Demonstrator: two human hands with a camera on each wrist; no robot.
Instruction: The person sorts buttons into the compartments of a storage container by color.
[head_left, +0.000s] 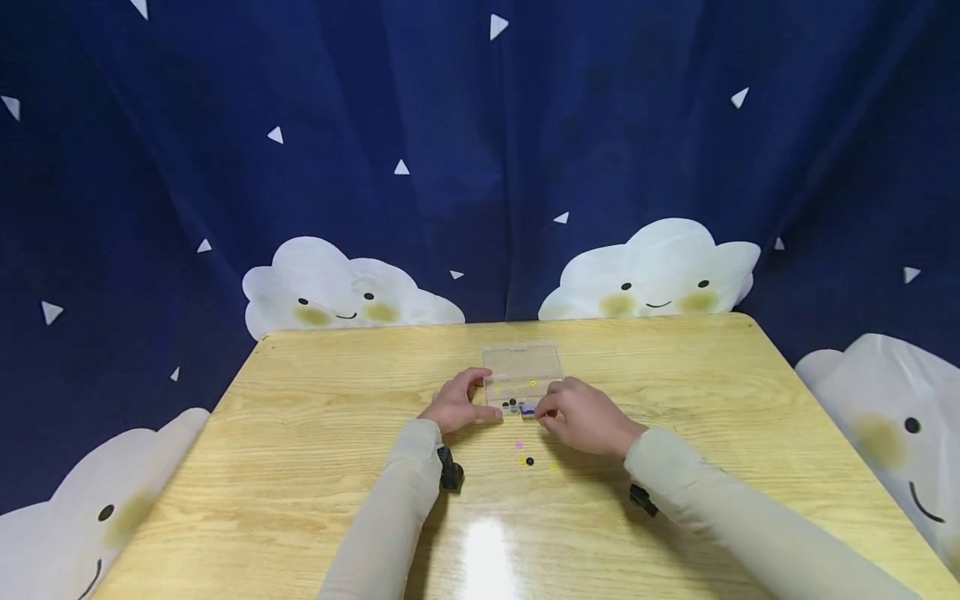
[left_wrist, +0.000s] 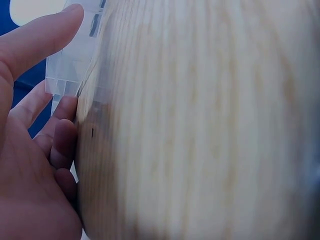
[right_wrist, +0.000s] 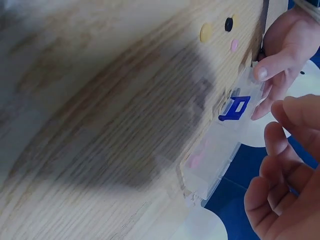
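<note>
A clear plastic box (head_left: 504,394) with a blue latch (right_wrist: 235,109) on its front stands on the table, its lid (head_left: 522,361) raised at the back. Small round pieces like buttons lie in it, among them black pieces (head_left: 512,402) and a yellow one (head_left: 532,383). My left hand (head_left: 456,402) holds the box's left end, thumb at the front and fingers round the side. Close to the front right of the box is my right hand (head_left: 588,417), its fingers bent and thumb near the index finger. Whether a small piece sits between those fingertips cannot be made out.
On the table (head_left: 322,500) in front of the box lie a pink piece (head_left: 518,445), a black piece (head_left: 530,461) and yellow pieces (head_left: 554,467). A dark blue curtain (head_left: 450,100) with white clouds hangs behind the table's far edge.
</note>
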